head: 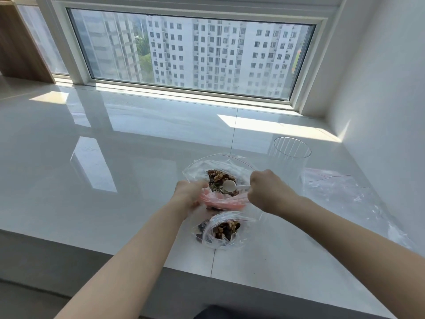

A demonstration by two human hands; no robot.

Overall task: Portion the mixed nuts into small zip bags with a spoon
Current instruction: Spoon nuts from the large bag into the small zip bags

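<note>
1. Nearest the tabletop edge (188,270), a small clear zip bag (220,231) lies crumpled with its mouth gaping, holding a dark clump of walnuts and other nuts. The film is thin, glossy and wrinkled.
2. Just beyond it, the left hand (189,196) curls its fingers round the rim of another small zip bag (224,200), whose pinkish seal strip stretches across between the 2 hands. The fingertips are hidden under the hand.
3. The right hand (266,191) is closed in a loose fist, its fingers pinching the handle of a white plastic spoon (230,186). The round, shallow bowl of the spoon sits over the nuts, pointing toward the left hand.
4. Behind the hands, the large clear bag (200,168) stands open in a wide oval, with the mixed nuts (217,177) heaped inside: pale knobbly walnuts among darker pieces.
5. To the right, a heap of spare clear bags (340,192) lies flat, with thin red seal lines.
6. Farther right, a clear ribbed plastic cup (291,155) stands upright on the glossy white stone.
7. At the back, a wide window (193,54) shows tower blocks.
</note>
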